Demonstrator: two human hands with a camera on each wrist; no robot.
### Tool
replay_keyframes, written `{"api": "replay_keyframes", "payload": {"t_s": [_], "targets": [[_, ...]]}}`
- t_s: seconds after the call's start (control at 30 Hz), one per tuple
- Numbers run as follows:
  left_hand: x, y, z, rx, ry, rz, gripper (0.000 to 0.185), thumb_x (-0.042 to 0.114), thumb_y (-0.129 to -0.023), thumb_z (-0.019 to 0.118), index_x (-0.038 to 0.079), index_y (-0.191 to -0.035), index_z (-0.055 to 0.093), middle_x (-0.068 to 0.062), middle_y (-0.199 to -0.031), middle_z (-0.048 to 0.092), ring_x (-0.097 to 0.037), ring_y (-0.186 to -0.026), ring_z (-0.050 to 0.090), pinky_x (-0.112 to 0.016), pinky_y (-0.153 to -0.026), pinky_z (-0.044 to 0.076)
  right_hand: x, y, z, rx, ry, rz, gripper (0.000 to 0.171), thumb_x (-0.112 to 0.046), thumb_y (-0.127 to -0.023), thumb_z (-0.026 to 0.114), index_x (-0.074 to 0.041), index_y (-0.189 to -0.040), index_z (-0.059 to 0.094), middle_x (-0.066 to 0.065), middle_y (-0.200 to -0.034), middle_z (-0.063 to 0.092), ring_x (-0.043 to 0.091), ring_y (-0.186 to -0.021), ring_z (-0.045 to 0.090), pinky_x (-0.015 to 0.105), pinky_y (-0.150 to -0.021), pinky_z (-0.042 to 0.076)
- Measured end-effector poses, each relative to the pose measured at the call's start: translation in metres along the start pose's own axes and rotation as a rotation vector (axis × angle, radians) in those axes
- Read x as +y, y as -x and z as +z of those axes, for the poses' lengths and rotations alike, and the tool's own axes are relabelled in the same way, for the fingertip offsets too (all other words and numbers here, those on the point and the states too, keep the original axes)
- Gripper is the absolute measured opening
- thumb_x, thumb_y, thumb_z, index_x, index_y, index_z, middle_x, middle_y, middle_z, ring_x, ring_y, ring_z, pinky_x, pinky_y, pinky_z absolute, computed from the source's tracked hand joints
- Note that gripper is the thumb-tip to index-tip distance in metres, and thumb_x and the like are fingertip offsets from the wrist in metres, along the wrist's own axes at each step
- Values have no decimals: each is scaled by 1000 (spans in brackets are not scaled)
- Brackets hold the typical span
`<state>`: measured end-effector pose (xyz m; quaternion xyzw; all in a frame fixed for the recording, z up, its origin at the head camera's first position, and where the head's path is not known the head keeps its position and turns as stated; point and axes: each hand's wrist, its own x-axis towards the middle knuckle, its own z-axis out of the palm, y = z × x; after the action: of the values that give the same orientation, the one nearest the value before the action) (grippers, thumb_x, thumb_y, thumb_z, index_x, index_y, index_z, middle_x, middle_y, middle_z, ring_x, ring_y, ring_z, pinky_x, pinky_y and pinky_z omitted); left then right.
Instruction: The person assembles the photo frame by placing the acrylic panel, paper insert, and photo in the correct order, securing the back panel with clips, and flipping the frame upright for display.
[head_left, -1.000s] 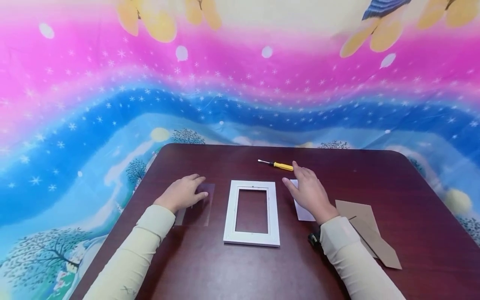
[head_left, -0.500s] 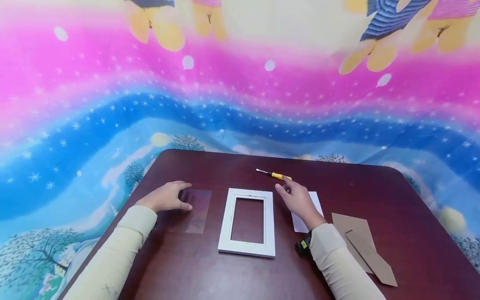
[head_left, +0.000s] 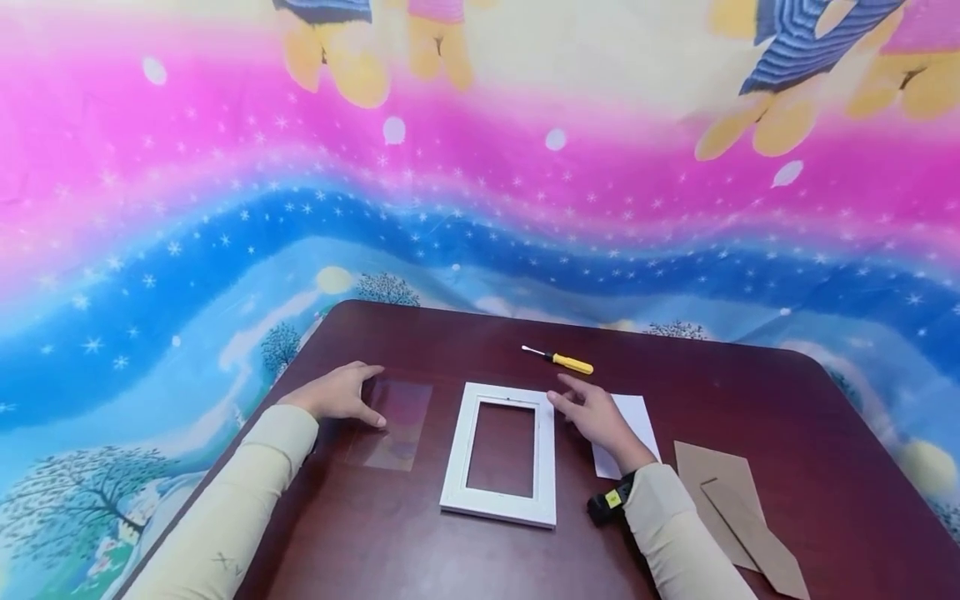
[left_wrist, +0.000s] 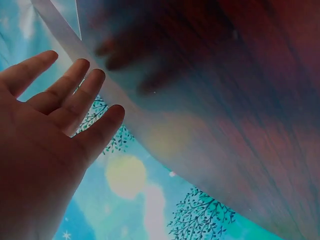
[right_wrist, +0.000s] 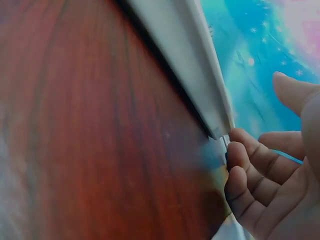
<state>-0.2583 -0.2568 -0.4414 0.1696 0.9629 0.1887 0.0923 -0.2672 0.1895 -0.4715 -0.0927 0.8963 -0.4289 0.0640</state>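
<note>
A white picture frame (head_left: pixel 498 504) lies on the dark table with its middle opening bare. Left of it is a clear plastic sheet (head_left: pixel 405 417). My left hand (head_left: pixel 341 393) is over the sheet's left side, thumb and fingers spread with nothing held; in the left wrist view the same hand (left_wrist: pixel 60 120) has its fingers apart. By the frame's upper right corner, my right hand (head_left: pixel 597 417) hovers with loosely bent fingers and an empty grasp. In the right wrist view, the fingertips are right at the corner of the frame (right_wrist: pixel 172 45).
A white card (head_left: pixel 633 417) lies partly under the right hand in the head view. Behind it is a yellow-handled screwdriver (head_left: pixel 572 363). Brown backing board (head_left: pixel 716 475) with a stand leg (head_left: pixel 757 537) lies at the right. A patterned cloth (head_left: pixel 480 208) hangs beyond the table.
My right hand has drawn back from beside the screwdriver toward the frame's upper right corner. The left hand has shifted left over the clear sheet. The head view has tilted up slightly.
</note>
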Motion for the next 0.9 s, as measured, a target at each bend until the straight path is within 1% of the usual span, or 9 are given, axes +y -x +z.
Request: {"api": "replay_keyframes", "payload": {"t_s": [0.1, 0.23, 0.4, 0.5, 0.6, 0.73, 0.83, 0.9], "targets": [[1, -2, -2, -5, -10, -18, 103, 53, -69, 84, -1, -145, 40, -21, -136, 46, -37, -126, 43, -52, -101, 40, 7, 1, 4, -3, -35, -12, 73, -57, -90, 61, -14, -147, 44, 1, -94, 65, 18, -75, 61, 35, -61, 48], [2, -4, -2, -2, -13, -17, 99, 51, -69, 85, -4, -140, 45, -22, -132, 48, -38, -124, 45, -52, -99, 41, 15, -1, 6, 22, -22, -56, 69, -54, -91, 61, -10, -143, 49, -1, -87, 65, 17, -70, 60, 35, -59, 47], [3, -8, -3, -27, -1, -31, 91, 48, -69, 86, -2, -136, 51, -22, -130, 48, -39, -123, 45, -54, -98, 41, 21, -1, 8, 54, -32, -74, 62, -50, -92, 63, -9, -138, 55, -2, -84, 64, 16, -68, 60, 34, -61, 48], [2, -7, 0, -45, 8, -48, 90, 48, -68, 87, 0, -135, 52, -22, -131, 47, -40, -124, 43, -55, -98, 41, 23, 0, 11, 57, -25, -71, 57, -47, -92, 65, -11, -135, 58, -4, -84, 64, 16, -68, 59, 34, -62, 47], [1, -5, 2, -58, 11, -50, 93, 49, -66, 87, 0, -136, 51, -22, -131, 46, -41, -123, 42, -56, -97, 40, 23, 3, 13, 61, -5, -75, 53, -45, -91, 67, -14, -133, 61, -7, -86, 64, 14, -71, 58, 34, -64, 47], [2, -2, 0, -77, 24, -57, 100, 49, -65, 88, 0, -141, 45, -25, -133, 42, -45, -125, 37, -60, -96, 39, 23, 3, 15, 71, -5, -86, 49, -43, -89, 71, -16, -129, 64, -10, -88, 65, 13, -74, 58, 33, -66, 48], [5, -2, -2, -97, 29, -60, 104, 48, -64, 89, 0, -143, 41, -28, -136, 39, -49, -127, 33, -64, -95, 37, 23, 3, 13, 71, -2, -94, 49, -42, -88, 72, -15, -127, 65, -10, -88, 65, 13, -76, 58, 33, -67, 48], [7, -5, -2, -103, 21, -55, 105, 47, -64, 89, -1, -143, 41, -28, -135, 38, -50, -126, 33, -64, -95, 37, 23, 4, 10, 64, 5, -87, 51, -44, -87, 72, -15, -128, 65, -10, -89, 65, 12, -77, 59, 33, -68, 48]]}}
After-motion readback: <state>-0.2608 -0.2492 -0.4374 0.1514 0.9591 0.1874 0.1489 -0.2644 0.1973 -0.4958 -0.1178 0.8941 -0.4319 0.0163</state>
